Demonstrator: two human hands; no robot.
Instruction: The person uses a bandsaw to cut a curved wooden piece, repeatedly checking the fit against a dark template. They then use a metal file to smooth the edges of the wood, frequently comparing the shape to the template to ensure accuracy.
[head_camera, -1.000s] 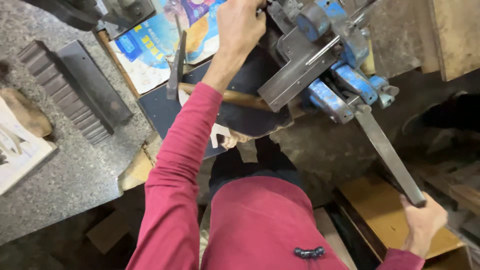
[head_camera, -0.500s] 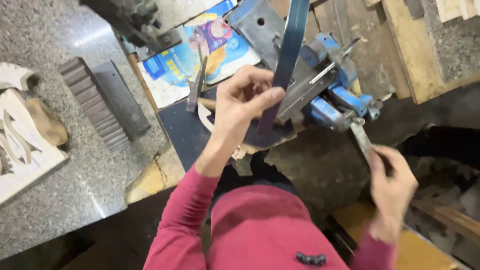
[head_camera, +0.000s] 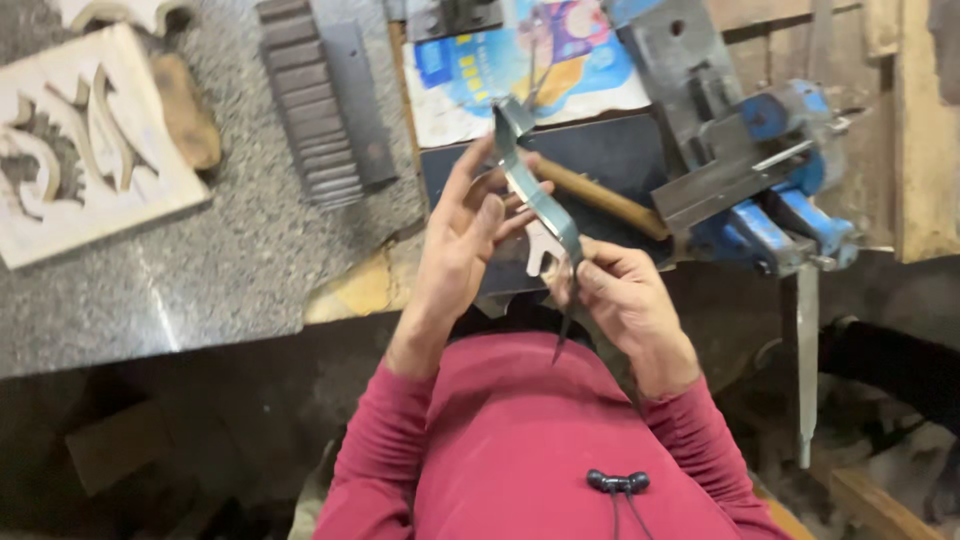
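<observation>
One bent metal strip (head_camera: 535, 195) held by two hands: left hand (head_camera: 462, 235), right hand (head_camera: 620, 295).

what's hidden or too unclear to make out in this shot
Head view only:
- Lower end of the bent metal strip: covered by the right hand.
- Small wrench on the dark mat: partly behind the strip and both hands; the left hand covers its side.
- Blue vise: jaws blocked by a grey plate.
- Carved white panel: cut off by the left edge.
</observation>
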